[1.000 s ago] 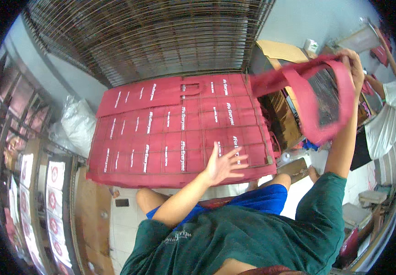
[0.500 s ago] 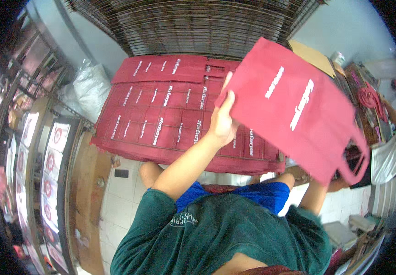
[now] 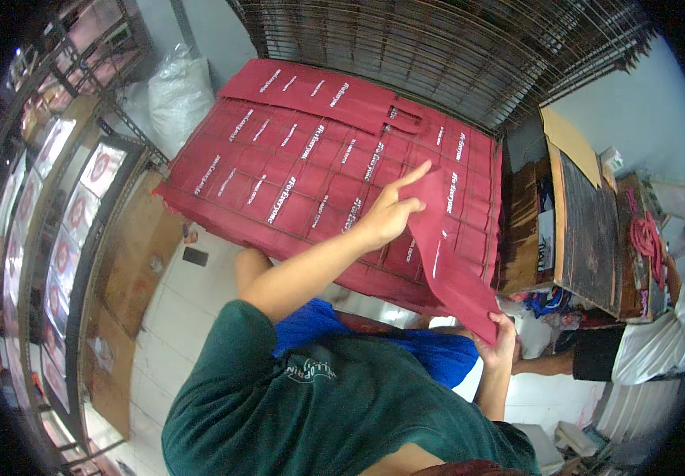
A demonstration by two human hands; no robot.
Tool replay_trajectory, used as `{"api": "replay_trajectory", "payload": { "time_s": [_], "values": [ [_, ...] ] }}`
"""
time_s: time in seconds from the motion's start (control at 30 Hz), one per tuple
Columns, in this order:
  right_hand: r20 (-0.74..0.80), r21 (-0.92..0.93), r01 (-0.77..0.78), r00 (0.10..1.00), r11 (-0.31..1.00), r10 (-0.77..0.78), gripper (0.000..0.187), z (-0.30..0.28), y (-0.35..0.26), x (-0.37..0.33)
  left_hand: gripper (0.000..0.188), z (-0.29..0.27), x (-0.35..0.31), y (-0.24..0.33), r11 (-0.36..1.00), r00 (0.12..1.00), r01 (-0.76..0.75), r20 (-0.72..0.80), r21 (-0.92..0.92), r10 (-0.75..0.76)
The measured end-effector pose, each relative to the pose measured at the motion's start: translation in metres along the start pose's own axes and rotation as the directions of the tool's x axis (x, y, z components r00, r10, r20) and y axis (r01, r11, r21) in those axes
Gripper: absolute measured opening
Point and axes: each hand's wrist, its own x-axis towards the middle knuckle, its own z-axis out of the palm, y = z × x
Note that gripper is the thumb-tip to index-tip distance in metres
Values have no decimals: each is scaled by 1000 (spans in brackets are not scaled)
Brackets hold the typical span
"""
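A dark red cloth bag [image 3: 451, 270] with white print hangs as a narrow, bent strip, seen nearly edge-on. My right hand [image 3: 498, 339] grips its near lower end, beside my knee. At its far upper end is my left hand [image 3: 390, 214], index finger and thumb stretched apart, at the bag's left edge; whether the fingertips press on it I cannot tell. Beneath my left hand, similar red printed bags lie in rows under the thin wires of a rack [image 3: 310, 190]. Another red bag [image 3: 310, 94] with a cut-out handle lies on top along the far side.
Dark wire racks [image 3: 406, 55] tilt up behind the bags. At right stands a wooden cabinet [image 3: 588, 230], with another person's arm and dark shorts [image 3: 596, 355] near it. Shelves with printed sheets [image 3: 80, 214] line the left; a stuffed white plastic sack [image 3: 180, 91] stands behind.
The bag, spread out flat and raised with its handle to the right, has come down and turned into a narrow strip. My left index finger has stretched out. The view has swung right.
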Motion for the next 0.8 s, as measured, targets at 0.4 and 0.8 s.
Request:
{"api": "replay_trajectory", "payload": {
  "time_s": [0.4, 0.8],
  "values": [
    [32, -252, 317, 947, 914, -320, 26, 87, -37, 141, 65, -33, 58, 113, 614, 716, -656, 104, 438, 691],
    [134, -288, 476, 879, 831, -457, 29, 136, -41, 393, 75, -175, -215, -10, 534, 696, 281, -553, 797, 459]
  ]
}}
